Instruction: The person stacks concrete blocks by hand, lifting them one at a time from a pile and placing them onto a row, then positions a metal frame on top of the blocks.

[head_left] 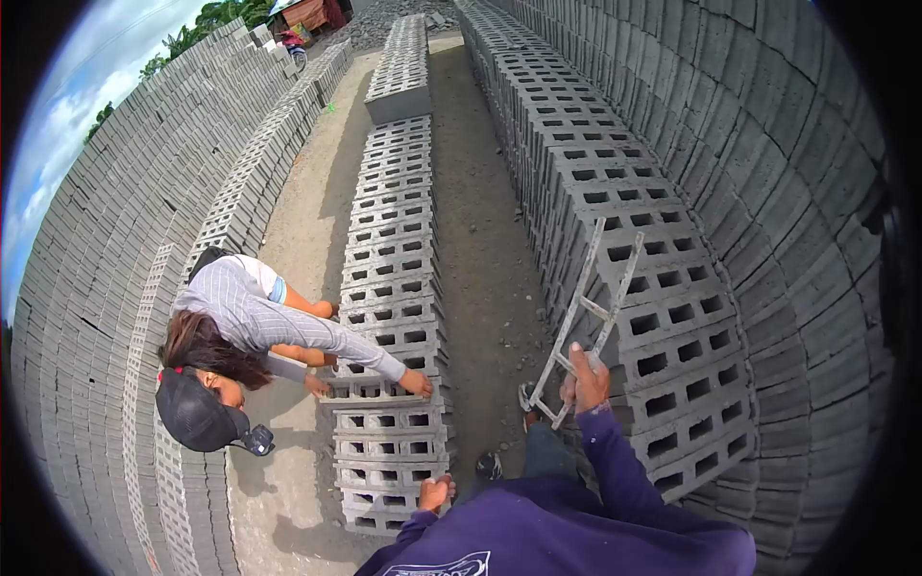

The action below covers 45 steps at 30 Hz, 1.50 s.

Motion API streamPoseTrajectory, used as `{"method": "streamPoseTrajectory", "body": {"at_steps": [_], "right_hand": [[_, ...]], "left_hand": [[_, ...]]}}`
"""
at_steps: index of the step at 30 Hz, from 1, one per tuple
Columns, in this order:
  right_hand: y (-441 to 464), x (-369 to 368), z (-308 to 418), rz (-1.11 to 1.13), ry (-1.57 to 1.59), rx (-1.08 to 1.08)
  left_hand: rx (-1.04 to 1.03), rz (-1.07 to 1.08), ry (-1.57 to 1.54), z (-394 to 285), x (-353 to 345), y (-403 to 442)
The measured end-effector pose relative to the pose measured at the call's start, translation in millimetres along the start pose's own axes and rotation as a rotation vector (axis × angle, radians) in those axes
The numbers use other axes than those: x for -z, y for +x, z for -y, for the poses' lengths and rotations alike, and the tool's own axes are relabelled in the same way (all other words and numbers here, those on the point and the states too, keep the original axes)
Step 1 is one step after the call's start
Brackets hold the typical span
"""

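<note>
My right hand [587,379] is wrapped round a light metal frame [594,308], ladder-shaped with two long rails and several crossbars. The frame tilts up in front of the tall block stack on the right. My left hand [435,492] is over the near right edge of the middle row of grey hollow concrete blocks [387,448]. Its fingers are curled in, with nothing visible in them. Across that row, a co-worker bends over with both hands on the ends of one concrete block [363,393].
A long stack of hollow blocks [663,307] runs along my right, with a higher block wall [768,144] behind it. More stacked blocks [96,240] rise on the left. A dirt path [488,240] lies between the rows. Gravel [370,34] is piled at the far end.
</note>
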State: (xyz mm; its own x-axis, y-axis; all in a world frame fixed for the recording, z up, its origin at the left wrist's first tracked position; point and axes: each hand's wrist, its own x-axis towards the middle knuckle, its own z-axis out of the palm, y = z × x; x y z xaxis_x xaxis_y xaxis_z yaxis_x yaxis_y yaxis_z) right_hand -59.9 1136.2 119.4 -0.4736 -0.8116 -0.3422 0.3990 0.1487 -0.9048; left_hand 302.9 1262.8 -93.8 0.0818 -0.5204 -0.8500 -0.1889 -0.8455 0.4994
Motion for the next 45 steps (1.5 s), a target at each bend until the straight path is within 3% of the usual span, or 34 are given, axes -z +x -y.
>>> {"method": "streamPoseTrajectory", "body": {"at_steps": [1, 3, 5, 7, 11, 15, 17, 21, 23, 27, 28, 30, 32, 36, 40, 42, 43, 45], "right_hand": [[-26.6, 1.1, -31.1, -0.091, -0.014, -0.086], [-59.7, 29.1, -110.6, -0.101, -0.178, -0.06], [-92.5, 38.9, -134.5, -0.062, -0.356, -0.056], [-121.8, 31.8, -107.8, -0.041, -0.311, -0.228], [-143.5, 34.7, -61.6, 0.112, -0.172, -0.024], [-154.8, 39.7, -60.4, 0.261, -0.257, 0.035], [-163.8, 72.2, -85.6, 0.292, -0.346, 0.047], [-190.1, 121.1, -149.3, 0.162, -0.48, -0.137], [-212.8, 138.4, -182.4, 0.148, -0.45, -0.35], [-248.8, 154.7, -247.6, 0.047, -0.454, -0.517], [-253.9, 158.6, -267.9, 0.022, -0.441, -0.556], [-264.8, 159.5, -306.6, -0.023, -0.433, -0.565], [-272.0, 165.9, -351.2, -0.062, -0.438, -0.57], [-282.0, 150.2, -396.0, -0.121, -0.391, -0.644], [-280.7, 133.2, -430.4, -0.202, -0.32, -0.571], [-271.9, 139.7, -469.5, -0.22, -0.251, -0.568], [-269.3, 139.0, -481.9, -0.21, -0.19, -0.578], [-262.6, 132.9, -501.2, -0.295, -0.104, -0.532]], "left_hand": [[-0.019, -0.004, 0.058, 17.5, 9.4, -8.8], [-0.076, -0.051, 0.069, 48.9, 20.9, -20.9], [0.037, -0.13, 0.166, 85.8, 31.0, -23.0], [-0.03, -0.116, 0.116, 125.1, 41.5, -38.1], [0.009, -0.218, -0.039, 183.8, 43.3, -101.1], [0.19, -0.334, 0.068, 238.7, 42.1, -142.8], [-0.007, -0.197, 0.186, 267.2, 42.5, -145.8], [0.125, -0.34, 0.47, 268.8, 39.1, -135.1], [0.02, -0.235, 0.408, 212.7, 32.7, -144.8], [-0.038, -0.217, 0.667, 240.3, 30.9, -66.2], [-0.027, -0.295, 0.776, 240.6, 24.8, -52.6], [-0.029, -0.341, 0.908, 242.4, 17.5, -21.3], [-0.391, -0.515, 1.153, 254.5, 11.9, 1.4], [-0.445, -0.467, 1.21, 257.5, 14.0, 26.4], [-0.372, -0.409, 1.23, 272.3, 6.6, 33.7], [-0.477, -0.659, 1.299, 292.6, -4.8, 47.1], [-0.485, -0.632, 1.319, 295.3, -10.2, 52.1], [-0.137, -0.727, 1.243, 293.2, -21.5, 64.5]]}}
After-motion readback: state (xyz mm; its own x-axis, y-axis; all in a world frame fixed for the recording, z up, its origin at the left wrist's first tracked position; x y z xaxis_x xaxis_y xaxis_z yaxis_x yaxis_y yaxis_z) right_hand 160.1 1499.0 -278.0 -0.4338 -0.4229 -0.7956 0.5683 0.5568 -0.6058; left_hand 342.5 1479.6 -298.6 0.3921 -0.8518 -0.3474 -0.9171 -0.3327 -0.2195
